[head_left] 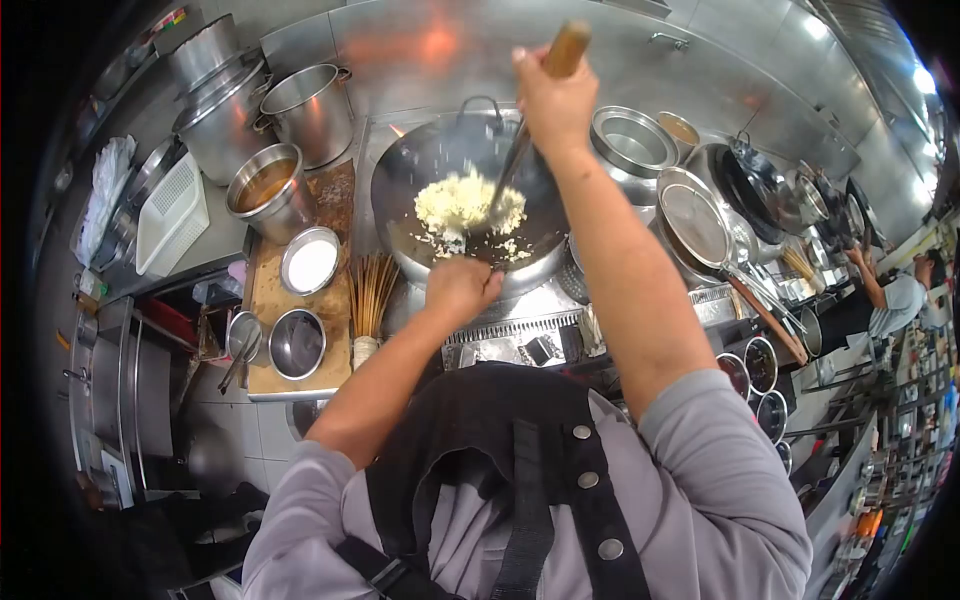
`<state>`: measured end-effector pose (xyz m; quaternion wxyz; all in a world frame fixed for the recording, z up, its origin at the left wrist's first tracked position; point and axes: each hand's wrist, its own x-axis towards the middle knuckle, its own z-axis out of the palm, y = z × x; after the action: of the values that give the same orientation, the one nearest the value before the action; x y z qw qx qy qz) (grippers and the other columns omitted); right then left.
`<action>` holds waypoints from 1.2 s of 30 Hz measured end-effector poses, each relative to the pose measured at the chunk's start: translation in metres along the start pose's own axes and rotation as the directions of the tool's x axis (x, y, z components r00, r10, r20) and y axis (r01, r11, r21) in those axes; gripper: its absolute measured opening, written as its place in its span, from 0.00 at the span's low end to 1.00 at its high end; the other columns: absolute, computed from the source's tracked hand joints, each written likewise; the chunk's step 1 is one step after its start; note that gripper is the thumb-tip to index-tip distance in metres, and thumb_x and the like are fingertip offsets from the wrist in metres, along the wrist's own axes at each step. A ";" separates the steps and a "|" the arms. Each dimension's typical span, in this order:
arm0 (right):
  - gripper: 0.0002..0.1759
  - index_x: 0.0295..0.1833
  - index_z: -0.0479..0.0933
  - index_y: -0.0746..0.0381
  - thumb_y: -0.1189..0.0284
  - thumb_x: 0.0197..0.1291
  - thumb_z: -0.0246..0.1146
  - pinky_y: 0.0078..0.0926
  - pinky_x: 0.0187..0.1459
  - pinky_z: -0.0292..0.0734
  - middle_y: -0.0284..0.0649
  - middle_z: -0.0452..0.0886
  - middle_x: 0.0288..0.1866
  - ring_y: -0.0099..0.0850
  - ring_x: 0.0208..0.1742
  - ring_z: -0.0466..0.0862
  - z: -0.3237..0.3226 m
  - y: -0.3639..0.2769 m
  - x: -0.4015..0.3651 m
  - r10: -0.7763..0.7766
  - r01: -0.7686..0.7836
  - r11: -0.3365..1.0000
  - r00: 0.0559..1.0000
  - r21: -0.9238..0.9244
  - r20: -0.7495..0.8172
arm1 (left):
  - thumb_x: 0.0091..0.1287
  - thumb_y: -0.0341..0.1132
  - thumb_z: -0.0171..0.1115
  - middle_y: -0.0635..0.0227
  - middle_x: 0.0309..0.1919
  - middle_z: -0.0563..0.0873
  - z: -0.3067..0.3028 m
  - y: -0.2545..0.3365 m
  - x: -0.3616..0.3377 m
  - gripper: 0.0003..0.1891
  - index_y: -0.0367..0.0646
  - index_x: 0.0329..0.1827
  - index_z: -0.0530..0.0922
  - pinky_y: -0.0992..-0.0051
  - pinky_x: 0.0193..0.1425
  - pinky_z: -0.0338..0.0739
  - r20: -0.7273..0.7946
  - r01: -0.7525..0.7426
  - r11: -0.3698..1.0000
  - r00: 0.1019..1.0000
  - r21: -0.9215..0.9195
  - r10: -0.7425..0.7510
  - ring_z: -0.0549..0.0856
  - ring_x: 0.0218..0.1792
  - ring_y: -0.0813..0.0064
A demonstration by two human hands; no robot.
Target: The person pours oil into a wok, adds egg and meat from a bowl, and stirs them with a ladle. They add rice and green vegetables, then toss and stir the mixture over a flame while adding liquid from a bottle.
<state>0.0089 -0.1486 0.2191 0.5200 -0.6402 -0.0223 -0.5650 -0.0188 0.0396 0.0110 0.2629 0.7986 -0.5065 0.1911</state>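
Ahead of me a large dark wok sits on the stove, holding a mound of pale yellow fried rice, with loose grains blurred above it. My right hand is closed around the wooden handle of a long wok spatula, raised above the wok's right side. The spatula slants down into the rice, its head partly hidden and smeared by motion. My left hand is closed in a fist at the wok's near rim, gripping it there; the exact hold is hidden under the fingers.
Left of the wok, a board bears a bowl of white contents, a steel bowl and a bamboo brush. A pot of brown liquid stands behind. Strainers are at right; another person works farther right.
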 end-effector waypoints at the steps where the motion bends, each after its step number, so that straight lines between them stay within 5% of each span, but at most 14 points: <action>1: 0.13 0.36 0.76 0.66 0.71 0.61 0.73 0.24 0.21 0.72 0.35 0.78 0.21 0.24 0.18 0.78 0.001 0.001 0.006 -0.003 0.003 1.000 1.000 0.001 0.005 | 0.67 0.50 0.62 0.59 0.21 0.85 0.006 0.003 -0.017 0.22 0.46 0.18 0.81 0.52 0.32 0.79 0.048 0.009 1.000 0.999 -0.027 -0.008 0.85 0.25 0.52; 6: 0.11 0.37 0.75 0.62 0.72 0.62 0.71 0.23 0.18 0.68 0.31 0.74 0.20 0.21 0.15 0.72 -0.015 -0.068 0.056 0.166 -0.168 0.982 0.986 0.083 0.032 | 0.70 0.53 0.60 0.56 0.20 0.82 -0.026 0.020 -0.068 0.26 0.44 0.17 0.79 0.51 0.30 0.77 0.370 -0.004 0.986 0.927 -0.165 0.066 0.84 0.24 0.51; 9: 0.11 0.36 0.72 0.58 0.75 0.62 0.70 0.22 0.14 0.63 0.28 0.69 0.18 0.20 0.13 0.67 -0.007 -0.085 0.042 0.183 -0.197 0.957 0.980 0.213 0.080 | 0.67 0.51 0.61 0.59 0.21 0.84 -0.048 0.015 -0.007 0.23 0.45 0.18 0.80 0.52 0.31 0.79 0.229 -0.012 1.000 0.973 0.029 0.005 0.85 0.26 0.53; 10: 0.10 0.37 0.74 0.62 0.73 0.62 0.71 0.23 0.18 0.68 0.31 0.74 0.20 0.21 0.15 0.72 -0.004 -0.068 0.026 0.115 -0.119 0.990 0.991 0.071 0.065 | 0.68 0.50 0.61 0.58 0.21 0.84 -0.036 0.005 0.006 0.23 0.44 0.19 0.80 0.52 0.32 0.79 0.053 -0.049 0.998 0.997 -0.041 0.051 0.85 0.26 0.52; 11: 0.12 0.37 0.77 0.66 0.71 0.62 0.72 0.23 0.22 0.72 0.34 0.78 0.21 0.23 0.18 0.78 -0.002 -0.048 0.010 0.040 -0.035 0.997 0.998 -0.075 0.055 | 0.68 0.50 0.61 0.58 0.21 0.84 -0.022 0.003 0.000 0.23 0.44 0.19 0.80 0.52 0.32 0.79 0.058 -0.052 0.998 0.997 -0.040 0.055 0.85 0.26 0.52; 15: 0.15 0.35 0.79 0.65 0.66 0.56 0.76 0.26 0.31 0.77 0.36 0.82 0.25 0.22 0.26 0.79 -0.007 0.002 0.016 0.128 -0.127 0.991 0.990 0.029 -0.058 | 0.67 0.50 0.63 0.57 0.22 0.83 0.010 0.011 -0.048 0.22 0.44 0.19 0.80 0.51 0.33 0.79 0.164 0.039 0.998 0.986 -0.057 -0.029 0.85 0.26 0.51; 16: 0.12 0.37 0.76 0.65 0.72 0.62 0.73 0.22 0.20 0.70 0.33 0.78 0.21 0.23 0.17 0.77 -0.012 -0.017 0.033 0.072 -0.072 0.997 0.997 -0.033 -0.015 | 0.67 0.50 0.62 0.57 0.22 0.84 -0.004 0.020 -0.063 0.22 0.44 0.18 0.80 0.52 0.31 0.79 0.297 0.037 0.999 0.955 -0.033 -0.026 0.85 0.26 0.52; 21: 0.10 0.37 0.73 0.59 0.74 0.63 0.70 0.22 0.15 0.63 0.27 0.69 0.18 0.20 0.13 0.67 -0.010 -0.078 0.049 0.210 -0.219 0.954 0.976 0.207 0.067 | 0.67 0.51 0.62 0.58 0.20 0.83 -0.043 0.016 -0.014 0.23 0.44 0.18 0.79 0.52 0.28 0.78 0.255 0.019 1.000 0.967 -0.025 -0.012 0.84 0.24 0.51; 23: 0.12 0.38 0.75 0.65 0.72 0.62 0.73 0.22 0.21 0.71 0.34 0.78 0.22 0.23 0.17 0.77 -0.001 -0.041 0.026 0.044 -0.040 0.995 0.998 -0.090 0.049 | 0.65 0.50 0.64 0.59 0.19 0.83 -0.015 -0.005 0.008 0.21 0.45 0.18 0.81 0.53 0.31 0.79 0.023 -0.044 0.998 0.999 -0.051 0.045 0.84 0.24 0.52; 28: 0.11 0.36 0.75 0.64 0.73 0.62 0.72 0.22 0.21 0.70 0.33 0.77 0.20 0.21 0.18 0.77 -0.007 -0.005 0.029 0.020 -0.024 0.997 0.998 -0.069 -0.054 | 0.65 0.50 0.64 0.58 0.19 0.83 0.002 0.014 -0.062 0.22 0.45 0.17 0.80 0.53 0.32 0.80 0.202 0.023 0.995 0.979 -0.097 -0.003 0.84 0.24 0.52; 30: 0.13 0.34 0.80 0.65 0.67 0.57 0.75 0.30 0.40 0.80 0.37 0.84 0.29 0.27 0.33 0.83 -0.015 -0.055 0.064 0.341 -0.340 0.940 0.935 -0.032 0.099 | 0.65 0.50 0.65 0.59 0.19 0.83 -0.014 0.020 -0.065 0.22 0.45 0.17 0.80 0.53 0.31 0.80 0.284 0.015 0.990 0.958 -0.140 0.025 0.84 0.24 0.53; 31: 0.13 0.34 0.80 0.65 0.67 0.57 0.75 0.30 0.40 0.80 0.37 0.84 0.29 0.27 0.33 0.83 -0.010 -0.072 0.068 0.343 -0.342 0.939 0.934 -0.030 0.102 | 0.65 0.50 0.65 0.59 0.19 0.83 -0.029 0.024 -0.052 0.22 0.45 0.17 0.80 0.53 0.30 0.79 0.280 -0.006 0.998 0.960 -0.070 0.026 0.84 0.24 0.52; 33: 0.10 0.37 0.73 0.59 0.74 0.62 0.70 0.22 0.15 0.63 0.28 0.70 0.18 0.20 0.13 0.68 -0.003 -0.093 0.058 0.120 -0.133 0.972 0.990 0.192 0.074 | 0.66 0.51 0.64 0.58 0.20 0.83 -0.033 0.014 -0.024 0.22 0.46 0.18 0.80 0.52 0.29 0.77 0.101 -0.076 0.996 0.992 -0.056 0.081 0.84 0.25 0.52; 36: 0.10 0.36 0.75 0.63 0.74 0.62 0.70 0.22 0.19 0.68 0.33 0.75 0.20 0.22 0.16 0.74 0.010 -0.015 0.008 0.052 -0.052 0.998 0.998 0.040 0.023 | 0.64 0.48 0.65 0.60 0.19 0.82 -0.007 -0.003 0.004 0.20 0.46 0.17 0.79 0.53 0.29 0.78 -0.021 -0.087 0.994 0.996 -0.064 0.086 0.84 0.24 0.55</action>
<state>0.0099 -0.1392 0.2369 0.5471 -0.6361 -0.0228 -0.5436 -0.0147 0.0423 0.0179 0.2849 0.7651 -0.5443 0.1930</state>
